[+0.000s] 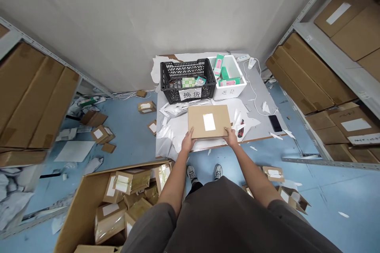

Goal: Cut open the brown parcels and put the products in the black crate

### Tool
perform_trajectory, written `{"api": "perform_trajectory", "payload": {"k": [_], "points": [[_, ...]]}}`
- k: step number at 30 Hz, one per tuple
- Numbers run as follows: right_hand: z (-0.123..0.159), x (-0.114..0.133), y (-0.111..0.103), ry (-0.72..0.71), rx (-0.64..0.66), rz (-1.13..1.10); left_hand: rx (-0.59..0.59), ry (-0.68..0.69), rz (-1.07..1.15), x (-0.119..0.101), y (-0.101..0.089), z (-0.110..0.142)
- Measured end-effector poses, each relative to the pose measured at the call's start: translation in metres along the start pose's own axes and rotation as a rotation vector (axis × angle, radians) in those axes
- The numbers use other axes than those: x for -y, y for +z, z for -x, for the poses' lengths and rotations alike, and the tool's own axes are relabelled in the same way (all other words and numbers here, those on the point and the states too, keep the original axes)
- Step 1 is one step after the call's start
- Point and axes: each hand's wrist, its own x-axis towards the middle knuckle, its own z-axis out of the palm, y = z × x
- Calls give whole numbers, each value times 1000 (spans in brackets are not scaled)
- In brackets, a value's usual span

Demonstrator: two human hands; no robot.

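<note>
A flat brown cardboard box point(196, 120) with a white label point(209, 122) on its top lies at the front of the table point(261, 99). My left hand point(188, 141) grips its near left corner, thumb on top. At the near right corner my right hand point(230, 136) holds it the same way; the fingers under the box are hidden. Just right of that hand lies a red and black tool point(240, 128), perhaps a cutter, among scraps of white paper. Behind the box stand a black plastic crate point(169, 94) and a white bin point(230, 94), both holding small boxes.
A large open carton point(74, 209) full of parcels stands at my left. Loose parcels point(147, 106) lie on the blue floor. A phone point(275, 123) and a white cable point(254, 97) are on the table's right. Shelves of cartons point(311, 75) flank both sides.
</note>
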Motion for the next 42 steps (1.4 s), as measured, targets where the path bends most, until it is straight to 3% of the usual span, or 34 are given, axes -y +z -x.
{"api": "perform_trajectory", "payload": {"k": [6,9,15,19,22,24,27,33,38,42], "points": [[3,2,0,-24,-14,20,2,2,10,-3,-2,4],[5,7,-6,-83,-37,7,-7,5,5,-6,-13,14],[-19,54,-45,-361,-134,-24,-183,-142,-14,-21,-73,26],[-58,99,-63,-387,-171,-49,-347,-178,48,-35,-101,13],[-77,117,-63,-358,-154,-42,-369,-52,97,-38,-97,-2],[-79,118,-60,-329,-116,-23,-335,-3,128,-34,-88,-12],[-70,102,-57,-294,-60,12,-309,-19,210,-26,-77,-25],[-56,73,-51,-333,82,120,-437,6,225,-24,-68,-46],[-59,83,-40,-227,38,144,-386,56,184,-22,-72,-49],[-52,88,-43,-247,-19,138,-388,63,158,-23,-79,-42]]}}
